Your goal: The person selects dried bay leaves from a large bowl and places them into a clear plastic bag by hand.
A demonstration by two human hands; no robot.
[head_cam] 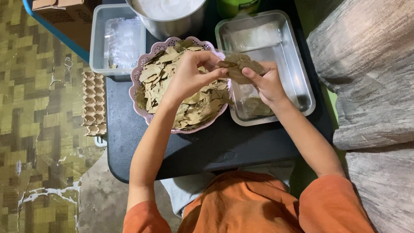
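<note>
Dried leaves (239, 69), long axis left-right, pinched between left hand (192, 73) and right hand (268, 84) above pink bowl (142, 69).

Far up and left of my left hand (189, 73), a brown cardboard box (58, 11) sits at the floor's edge, with dark print on its side. Nearer, left of that hand, clear plastic bags (125, 41) lie in a grey tub (97, 43).

Two hands (189, 73), one pink basket (142, 69), one metal tray (302, 73), one egg carton (94, 103).
</note>
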